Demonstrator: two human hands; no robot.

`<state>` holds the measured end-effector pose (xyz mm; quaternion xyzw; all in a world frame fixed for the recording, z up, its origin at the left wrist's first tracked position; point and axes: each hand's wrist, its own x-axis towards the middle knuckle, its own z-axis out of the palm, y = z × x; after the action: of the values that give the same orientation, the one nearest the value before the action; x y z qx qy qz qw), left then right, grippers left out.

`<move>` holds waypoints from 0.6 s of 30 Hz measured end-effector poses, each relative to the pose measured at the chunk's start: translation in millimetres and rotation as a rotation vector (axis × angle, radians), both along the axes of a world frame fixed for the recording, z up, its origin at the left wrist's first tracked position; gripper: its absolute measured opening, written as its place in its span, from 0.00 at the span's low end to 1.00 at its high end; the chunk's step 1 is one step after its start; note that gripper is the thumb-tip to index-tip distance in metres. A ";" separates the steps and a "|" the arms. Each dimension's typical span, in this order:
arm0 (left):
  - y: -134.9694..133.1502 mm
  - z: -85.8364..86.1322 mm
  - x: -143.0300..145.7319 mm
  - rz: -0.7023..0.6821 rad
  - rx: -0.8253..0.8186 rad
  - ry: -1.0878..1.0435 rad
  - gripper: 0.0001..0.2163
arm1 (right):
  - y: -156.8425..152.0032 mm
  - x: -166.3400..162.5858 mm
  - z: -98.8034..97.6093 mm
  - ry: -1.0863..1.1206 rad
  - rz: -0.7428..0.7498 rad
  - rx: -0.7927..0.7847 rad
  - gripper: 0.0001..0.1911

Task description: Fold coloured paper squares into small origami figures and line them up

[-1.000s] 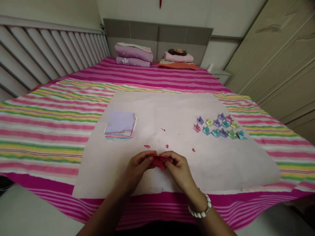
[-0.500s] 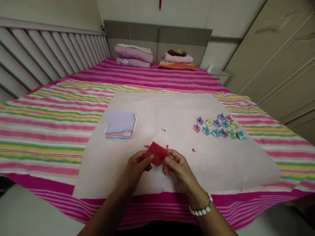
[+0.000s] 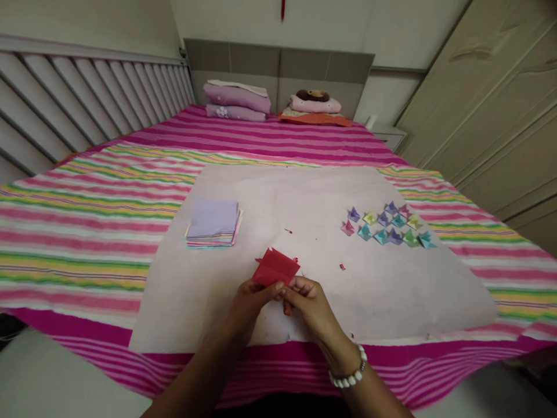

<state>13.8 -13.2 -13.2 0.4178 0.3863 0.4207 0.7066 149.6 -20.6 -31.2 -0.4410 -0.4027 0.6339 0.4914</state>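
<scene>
A folded piece of red paper is held up over the white sheet. My left hand grips its lower left edge, thumb on top. At the lower right corner, my right hand pinches the paper, its fingertips meeting the left thumb. A beaded bracelet circles my right wrist. Small red paper scraps lie on the sheet around the hands. Left of them sits a stack of square coloured paper, lilac on top.
Several small folded paper shapes in purple, pink, yellow, green and blue stand at the right of the sheet. Beneath lies a striped bedspread. Folded bedding and a pink pile rest by the headboard. A rail runs along the left.
The red paper has been turned and now shows a flatter, four-sided face. My right hand has moved left and down, close to my left thumb. A small scrap now shows near the sheet's front edge.
</scene>
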 end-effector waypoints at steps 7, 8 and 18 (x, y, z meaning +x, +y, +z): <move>11.6 3.5 -5.6 0.110 -0.053 0.078 0.13 | -4.5 -5.1 -3.7 -0.002 0.038 -0.034 0.14; 14.6 6.1 -7.9 0.120 -0.049 0.081 0.13 | -5.2 -5.7 -4.0 -0.002 0.041 -0.039 0.14; 13.8 10.9 -12.7 0.084 0.018 0.074 0.10 | -8.6 -5.1 -1.1 0.033 0.007 -0.019 0.13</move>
<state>1.1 0.6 -2.2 0.4228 0.4255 0.4378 0.6698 144.5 -29.2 -32.4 -0.4337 -0.3903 0.6466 0.4915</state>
